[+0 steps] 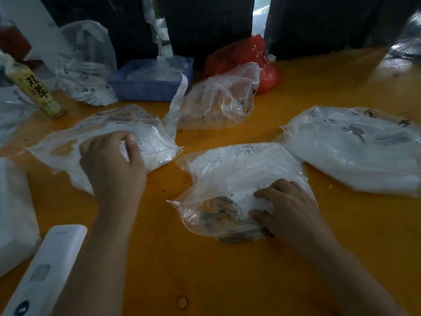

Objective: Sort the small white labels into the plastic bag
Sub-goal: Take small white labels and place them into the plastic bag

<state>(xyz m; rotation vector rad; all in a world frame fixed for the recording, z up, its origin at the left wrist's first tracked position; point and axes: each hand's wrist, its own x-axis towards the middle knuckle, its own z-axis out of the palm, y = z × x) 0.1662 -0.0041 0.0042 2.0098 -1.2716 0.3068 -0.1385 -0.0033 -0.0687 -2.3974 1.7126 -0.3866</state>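
Two hands, two bags on the tabletop.
Left hand (114, 160) grip curls, pinching the ten o'clock bag (102, 142); right hand (289, 208), fingers flat, pins the centre bag (232, 179), likely steadying it for labels.

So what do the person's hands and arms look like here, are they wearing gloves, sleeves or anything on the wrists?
Nothing is worn that the view shows. The left hand and right hand are bare, with no gloves. Both forearms are bare up to the edge of the picture, so no sleeves appear. No watch, bracelet or ring can be seen, though the picture is dim and a little blurred, so something small could be missed.
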